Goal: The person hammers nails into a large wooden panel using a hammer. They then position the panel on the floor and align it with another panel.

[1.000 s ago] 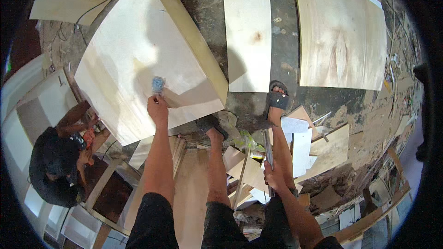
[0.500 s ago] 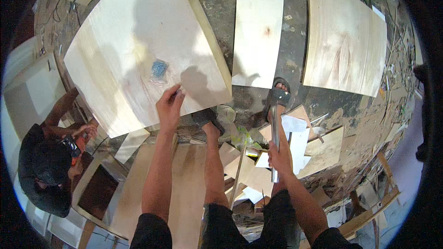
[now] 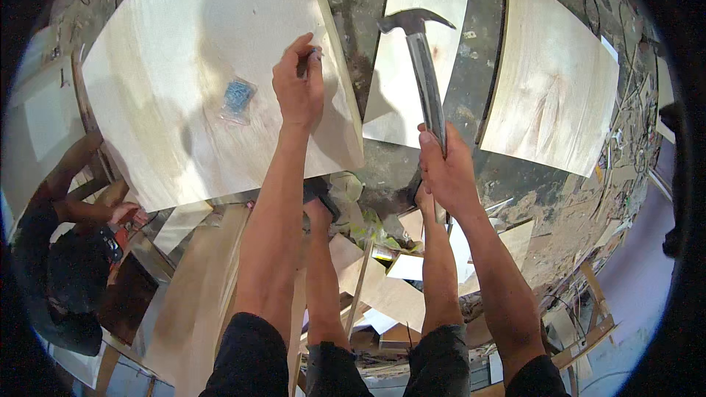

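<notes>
My left hand [image 3: 298,84] pinches a small nail against the right part of a large plywood box top [image 3: 184,66], near its edge. My right hand [image 3: 447,169] grips the handle of a claw hammer [image 3: 423,59], whose dark head is raised above a narrow plywood sheet [image 3: 412,81]. A small clear bag of blue pieces [image 3: 237,97] lies on the box top, left of my left hand.
A wide plywood sheet [image 3: 551,81] lies at the right on the dirty floor. Wood offcuts and paper scraps [image 3: 390,279] litter the ground around my feet. Another person [image 3: 66,265] crouches at the lower left, next to more boards.
My left hand left the blue bag and moved right to the box edge, now pinching a nail. My right hand lifted the hammer up and forward from near my feet.
</notes>
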`<state>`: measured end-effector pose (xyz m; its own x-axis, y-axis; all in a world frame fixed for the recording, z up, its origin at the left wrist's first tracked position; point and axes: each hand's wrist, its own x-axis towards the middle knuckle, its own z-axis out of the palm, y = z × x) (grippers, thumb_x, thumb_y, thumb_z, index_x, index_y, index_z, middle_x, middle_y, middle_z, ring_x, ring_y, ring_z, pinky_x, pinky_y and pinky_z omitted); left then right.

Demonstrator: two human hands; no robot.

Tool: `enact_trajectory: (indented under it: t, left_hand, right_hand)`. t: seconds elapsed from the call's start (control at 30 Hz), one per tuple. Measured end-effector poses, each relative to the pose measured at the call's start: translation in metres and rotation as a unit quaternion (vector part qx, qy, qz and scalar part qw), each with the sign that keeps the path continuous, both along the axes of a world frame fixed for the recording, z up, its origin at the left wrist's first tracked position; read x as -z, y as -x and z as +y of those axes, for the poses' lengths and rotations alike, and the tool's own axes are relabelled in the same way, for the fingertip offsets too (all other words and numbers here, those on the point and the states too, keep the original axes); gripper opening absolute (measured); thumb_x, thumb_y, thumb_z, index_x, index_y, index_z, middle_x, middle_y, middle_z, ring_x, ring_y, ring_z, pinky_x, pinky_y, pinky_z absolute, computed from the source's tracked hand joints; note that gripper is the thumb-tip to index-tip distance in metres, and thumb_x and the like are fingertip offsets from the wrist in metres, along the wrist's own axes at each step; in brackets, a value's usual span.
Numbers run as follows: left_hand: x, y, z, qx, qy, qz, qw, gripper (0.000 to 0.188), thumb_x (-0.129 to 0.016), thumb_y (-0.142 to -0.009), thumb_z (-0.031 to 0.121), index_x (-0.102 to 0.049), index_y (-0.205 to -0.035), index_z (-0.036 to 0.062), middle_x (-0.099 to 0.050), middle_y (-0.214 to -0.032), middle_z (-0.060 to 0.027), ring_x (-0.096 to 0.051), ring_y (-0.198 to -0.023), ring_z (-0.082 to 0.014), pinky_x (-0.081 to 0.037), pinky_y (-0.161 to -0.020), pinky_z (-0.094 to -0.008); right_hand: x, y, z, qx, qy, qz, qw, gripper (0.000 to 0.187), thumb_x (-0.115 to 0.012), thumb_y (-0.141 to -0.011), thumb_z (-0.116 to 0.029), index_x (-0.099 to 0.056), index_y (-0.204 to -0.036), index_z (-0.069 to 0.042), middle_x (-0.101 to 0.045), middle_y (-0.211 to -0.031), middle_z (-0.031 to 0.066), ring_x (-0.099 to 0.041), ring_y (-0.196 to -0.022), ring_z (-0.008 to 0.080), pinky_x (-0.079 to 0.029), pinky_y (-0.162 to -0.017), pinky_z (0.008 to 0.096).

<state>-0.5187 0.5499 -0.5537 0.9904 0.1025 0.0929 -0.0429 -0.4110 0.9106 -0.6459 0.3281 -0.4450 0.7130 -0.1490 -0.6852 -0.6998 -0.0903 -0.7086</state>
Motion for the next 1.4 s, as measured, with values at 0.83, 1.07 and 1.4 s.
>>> enact_trajectory:
  t: [0.83, 1.07, 1.4]
  left_hand:
    - [0.010, 0.010, -0.005, -0.002, -0.069, 0.030, 0.997, 0.018, -0.067, -0.093, 0.007, -0.061, -0.109, 0.0024, -0.064, -0.100, -0.0139, -0.063, -0.090, -0.0270, -0.054, -0.081, -0.0369]
    - [0.010, 0.010, -0.006, 0.003, -0.108, 0.014, 0.994, 0.025, -0.070, -0.091, 0.007, -0.057, -0.111, 0.0011, -0.063, -0.100, -0.0142, -0.065, -0.088, -0.0260, -0.054, -0.080, -0.0364]
    - [0.016, 0.012, 0.000, 0.008, -0.127, -0.007, 0.992, 0.032, -0.070, -0.089, 0.008, -0.054, -0.117, 0.0031, -0.065, -0.099, -0.0117, -0.065, -0.089, -0.0248, -0.053, -0.083, -0.0369]
  right_hand:
    - [0.003, -0.027, 0.005, -0.208, 0.091, -0.049, 0.973, 0.028, -0.058, -0.100, -0.027, -0.052, -0.112, -0.002, -0.066, -0.078, 0.0229, -0.066, -0.070, 0.0437, -0.050, -0.064, 0.0474]
    - [0.001, -0.022, 0.002, -0.244, 0.176, -0.103, 0.948, 0.029, -0.056, -0.101, -0.027, -0.050, -0.120, -0.005, -0.068, -0.082, 0.0239, -0.069, -0.079, 0.0450, -0.052, -0.067, 0.0521]
    - [-0.001, -0.018, -0.001, -0.291, 0.250, -0.117, 0.916, 0.029, -0.055, -0.101, -0.027, -0.051, -0.124, -0.009, -0.070, -0.095, 0.0199, -0.070, -0.080, 0.0422, -0.056, -0.070, 0.0533]
